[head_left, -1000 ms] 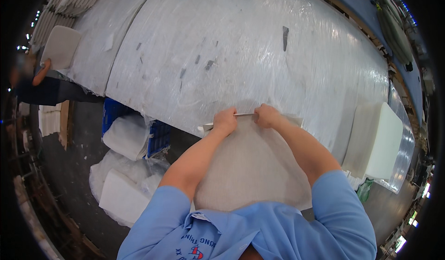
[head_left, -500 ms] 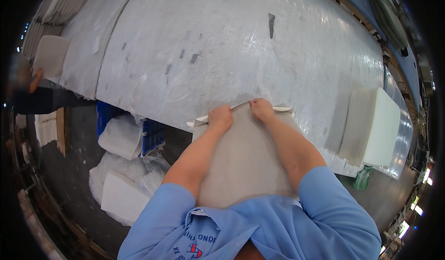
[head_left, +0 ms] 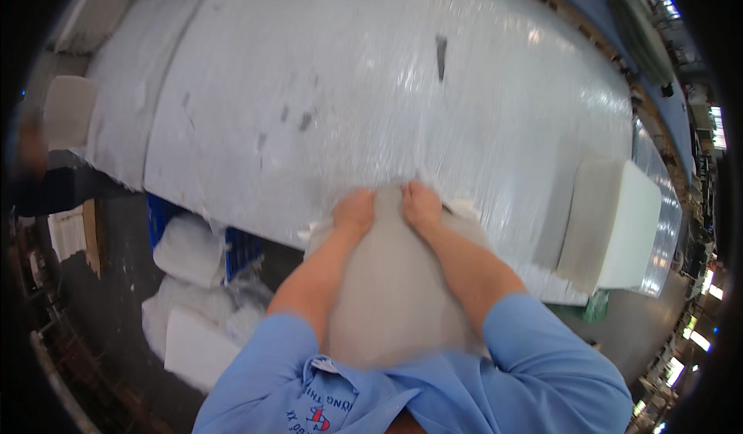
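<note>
A beige-grey fabric cushion cover (head_left: 402, 287) lies between my forearms, from my shirt front to the near edge of the plastic-wrapped table. At its far edge my left hand (head_left: 354, 211) is closed on the cloth. A short gap to the right, my right hand (head_left: 422, 204) pinches the same edge. White strips of the cover's opening stick out on the outer side of each hand. Whether a foam pad fills the cover is hidden. Both hands are slightly blurred.
White foam with beige cloth (head_left: 600, 225) stands at the table's right end. On the left, white pads in clear plastic (head_left: 190, 252) sit by a blue crate (head_left: 244, 254). A co-worker (head_left: 35, 163) stands at far left beside a beige cushion (head_left: 70, 113). The table (head_left: 348, 70) has dark patches.
Both hands, still on the cover's edge, have come slightly nearer to me and a little left in the picture. The whole view has shifted somewhat, with motion blur.
</note>
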Action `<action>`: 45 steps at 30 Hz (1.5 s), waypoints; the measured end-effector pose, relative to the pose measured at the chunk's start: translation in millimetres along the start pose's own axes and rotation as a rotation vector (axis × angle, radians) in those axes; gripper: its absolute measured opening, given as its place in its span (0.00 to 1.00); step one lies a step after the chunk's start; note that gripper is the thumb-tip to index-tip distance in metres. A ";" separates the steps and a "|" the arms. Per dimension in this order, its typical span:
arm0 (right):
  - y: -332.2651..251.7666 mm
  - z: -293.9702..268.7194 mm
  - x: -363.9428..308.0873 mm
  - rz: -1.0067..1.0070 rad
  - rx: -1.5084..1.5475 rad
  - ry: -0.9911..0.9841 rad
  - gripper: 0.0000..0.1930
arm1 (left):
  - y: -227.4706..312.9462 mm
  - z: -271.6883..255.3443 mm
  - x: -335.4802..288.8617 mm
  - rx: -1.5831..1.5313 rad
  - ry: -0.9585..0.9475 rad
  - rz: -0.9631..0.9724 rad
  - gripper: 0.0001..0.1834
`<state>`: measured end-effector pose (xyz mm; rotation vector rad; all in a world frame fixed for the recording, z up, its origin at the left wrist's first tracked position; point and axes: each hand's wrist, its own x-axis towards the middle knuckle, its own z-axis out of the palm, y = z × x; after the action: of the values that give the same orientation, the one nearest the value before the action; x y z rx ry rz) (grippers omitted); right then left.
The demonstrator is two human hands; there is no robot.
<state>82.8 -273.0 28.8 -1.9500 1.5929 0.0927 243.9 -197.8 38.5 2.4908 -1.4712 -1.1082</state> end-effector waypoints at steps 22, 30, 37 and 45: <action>37.0 -49.6 9.8 0.275 -0.010 -0.134 0.21 | -26.4 -34.0 -19.0 0.123 -0.163 -0.150 0.30; 38.1 -48.4 12.3 0.295 0.029 -0.113 0.21 | -37.0 -17.2 -9.2 0.088 -0.044 -0.057 0.31; 55.3 -78.8 25.3 0.159 0.058 -0.385 0.22 | -38.1 -54.3 -25.8 0.042 -0.141 0.032 0.32; 67.2 -76.7 7.9 0.038 0.022 -0.158 0.18 | -56.0 -63.0 -49.4 0.061 -0.054 -0.041 0.19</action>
<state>-0.4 -323.6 60.2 -1.8484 1.5213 0.2377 308.8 -147.9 91.7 2.5625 -1.4962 -1.1632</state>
